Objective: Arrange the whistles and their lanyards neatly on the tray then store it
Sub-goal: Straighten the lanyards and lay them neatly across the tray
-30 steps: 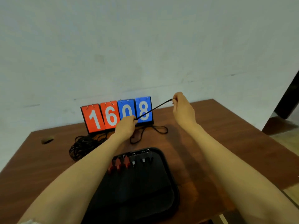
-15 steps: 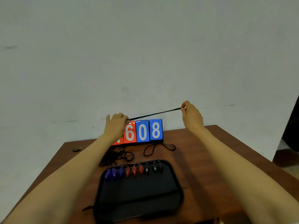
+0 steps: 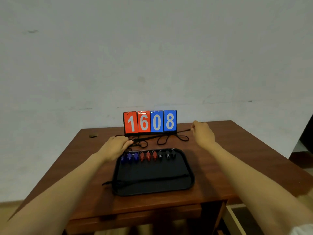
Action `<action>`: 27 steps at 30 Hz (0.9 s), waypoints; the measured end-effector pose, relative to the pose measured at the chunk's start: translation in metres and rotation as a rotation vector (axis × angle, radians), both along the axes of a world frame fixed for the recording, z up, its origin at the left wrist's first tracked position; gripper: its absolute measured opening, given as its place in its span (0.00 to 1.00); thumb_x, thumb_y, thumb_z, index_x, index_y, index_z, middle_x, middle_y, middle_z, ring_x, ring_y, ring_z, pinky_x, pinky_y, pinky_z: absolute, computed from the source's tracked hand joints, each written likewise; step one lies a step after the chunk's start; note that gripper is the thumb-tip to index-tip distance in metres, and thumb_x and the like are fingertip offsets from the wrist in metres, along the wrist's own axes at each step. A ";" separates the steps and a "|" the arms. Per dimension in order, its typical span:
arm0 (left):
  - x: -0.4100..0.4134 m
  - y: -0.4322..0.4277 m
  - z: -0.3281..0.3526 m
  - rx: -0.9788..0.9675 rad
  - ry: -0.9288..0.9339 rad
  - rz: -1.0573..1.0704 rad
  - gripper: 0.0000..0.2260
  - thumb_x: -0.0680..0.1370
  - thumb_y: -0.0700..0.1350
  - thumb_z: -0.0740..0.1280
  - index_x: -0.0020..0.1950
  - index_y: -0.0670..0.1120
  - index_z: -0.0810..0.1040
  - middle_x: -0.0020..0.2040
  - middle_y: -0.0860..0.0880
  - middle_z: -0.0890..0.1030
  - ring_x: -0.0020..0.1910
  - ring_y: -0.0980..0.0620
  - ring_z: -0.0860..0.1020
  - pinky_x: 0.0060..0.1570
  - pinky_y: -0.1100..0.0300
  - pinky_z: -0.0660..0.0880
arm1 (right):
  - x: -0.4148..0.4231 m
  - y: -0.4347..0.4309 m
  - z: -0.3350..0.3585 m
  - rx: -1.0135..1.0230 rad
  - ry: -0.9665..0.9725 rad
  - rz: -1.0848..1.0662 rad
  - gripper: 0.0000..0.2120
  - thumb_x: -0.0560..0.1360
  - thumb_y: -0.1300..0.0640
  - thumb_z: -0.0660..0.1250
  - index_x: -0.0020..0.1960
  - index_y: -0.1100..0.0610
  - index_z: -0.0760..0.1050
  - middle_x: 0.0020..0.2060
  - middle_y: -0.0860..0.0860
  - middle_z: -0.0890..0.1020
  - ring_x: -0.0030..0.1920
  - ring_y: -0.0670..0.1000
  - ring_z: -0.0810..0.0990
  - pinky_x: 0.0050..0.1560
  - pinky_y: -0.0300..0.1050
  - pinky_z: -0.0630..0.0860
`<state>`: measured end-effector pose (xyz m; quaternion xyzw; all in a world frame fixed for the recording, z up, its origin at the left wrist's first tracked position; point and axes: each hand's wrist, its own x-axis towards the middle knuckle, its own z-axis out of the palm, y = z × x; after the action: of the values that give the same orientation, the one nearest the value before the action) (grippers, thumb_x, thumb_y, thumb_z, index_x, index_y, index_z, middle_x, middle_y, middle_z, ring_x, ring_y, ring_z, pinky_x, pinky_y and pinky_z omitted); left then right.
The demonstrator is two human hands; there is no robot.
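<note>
Left hand (image 3: 115, 147): rests low on the table just behind the tray's far left corner, with thumb and forefinger closed together on one end of a black lanyard.
Right hand (image 3: 203, 133): raised slightly above the table to the right of the scoreboard, with its fingertips (image 3: 193, 128) pinched on the other end of the same lanyard.
Held lanyard (image 3: 184, 130): stretched in a nearly straight line between the two hands. It slopes down from the right hand to the left hand and passes in front of the scoreboard base.
Loose lanyards (image 3: 169, 139): black loops lying on the table between the scoreboard and the tray, beneath the stretched lanyard. A denser tangle lies just beside the left fingers.
Tray (image 3: 152, 170): black, flat on the table, nearer the person than both hands.
Whistles: one row along the tray's far edge, with blue whistles (image 3: 129, 156) on the left, red whistles (image 3: 148, 156) in the middle and black whistles (image 3: 167, 154) on the right.
Lanyard on tray (image 3: 152, 179): lies across the tray's near part, with one end hanging over the left rim.
Scoreboard (image 3: 149, 122): upright at the far edge of the table and reads 1608.
Table (image 3: 228, 150): brown wood, set against a pale wall.
</note>
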<state>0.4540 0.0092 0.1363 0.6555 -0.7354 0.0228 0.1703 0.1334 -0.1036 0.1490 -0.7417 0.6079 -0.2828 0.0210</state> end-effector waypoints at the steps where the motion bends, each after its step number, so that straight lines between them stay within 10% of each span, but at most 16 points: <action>1: 0.004 0.004 -0.008 0.039 0.019 0.019 0.16 0.83 0.51 0.53 0.36 0.50 0.68 0.37 0.51 0.75 0.37 0.53 0.72 0.44 0.59 0.65 | 0.000 0.001 -0.009 0.038 -0.011 -0.001 0.08 0.81 0.57 0.56 0.54 0.58 0.72 0.48 0.57 0.76 0.43 0.55 0.71 0.40 0.47 0.70; 6: 0.018 0.018 -0.046 0.159 0.022 0.125 0.17 0.83 0.50 0.49 0.44 0.44 0.72 0.45 0.47 0.78 0.47 0.49 0.75 0.65 0.50 0.61 | 0.002 0.017 -0.044 0.170 0.067 0.039 0.09 0.81 0.58 0.56 0.56 0.59 0.72 0.50 0.58 0.77 0.52 0.57 0.73 0.44 0.49 0.72; 10: 0.024 0.029 -0.072 0.233 0.070 0.214 0.11 0.83 0.48 0.53 0.44 0.47 0.68 0.49 0.42 0.81 0.48 0.40 0.77 0.43 0.53 0.67 | 0.005 0.028 -0.070 0.237 0.124 0.054 0.09 0.81 0.58 0.56 0.55 0.60 0.73 0.49 0.57 0.76 0.54 0.59 0.74 0.44 0.50 0.72; 15: 0.022 0.030 -0.102 0.315 0.188 0.296 0.14 0.82 0.41 0.53 0.65 0.43 0.71 0.58 0.40 0.79 0.52 0.40 0.78 0.47 0.51 0.72 | 0.002 0.028 -0.101 0.364 0.130 0.089 0.11 0.78 0.65 0.55 0.53 0.58 0.76 0.50 0.58 0.81 0.49 0.60 0.78 0.42 0.51 0.74; 27: 0.018 0.032 -0.138 0.168 0.180 0.414 0.07 0.80 0.44 0.60 0.52 0.45 0.78 0.54 0.44 0.76 0.51 0.41 0.77 0.49 0.49 0.75 | -0.015 0.028 -0.130 0.448 0.118 0.081 0.07 0.80 0.61 0.58 0.45 0.57 0.74 0.42 0.55 0.80 0.42 0.58 0.78 0.40 0.50 0.73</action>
<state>0.4724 0.0416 -0.0015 0.8036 -0.5664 -0.0628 0.1716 0.1188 -0.0758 0.0194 -0.7576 0.6254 -0.0959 0.1607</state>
